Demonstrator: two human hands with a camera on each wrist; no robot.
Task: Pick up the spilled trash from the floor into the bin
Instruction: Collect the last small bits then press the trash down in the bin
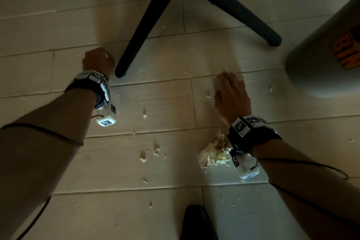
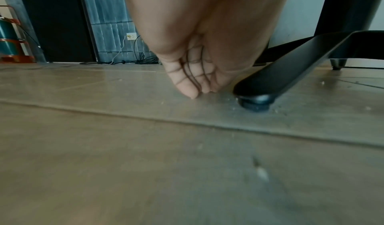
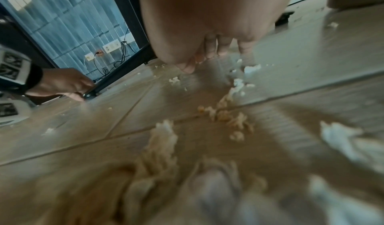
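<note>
Floor (image 1: 165,103): right hand (image 1: 231,97) flat, btwn chair leg (image 1: 144,25) & bin (image 1: 327,60).

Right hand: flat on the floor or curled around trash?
Flat. The right hand lies palm down with fingers straight on the floor, gripping nothing; the crumpled trash sits behind its wrist.

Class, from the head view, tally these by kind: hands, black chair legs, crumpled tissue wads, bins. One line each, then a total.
Hands: 2, left hand and right hand
Chair legs: 2
Tissue wads: 1
Bins: 1
Total: 6
</note>
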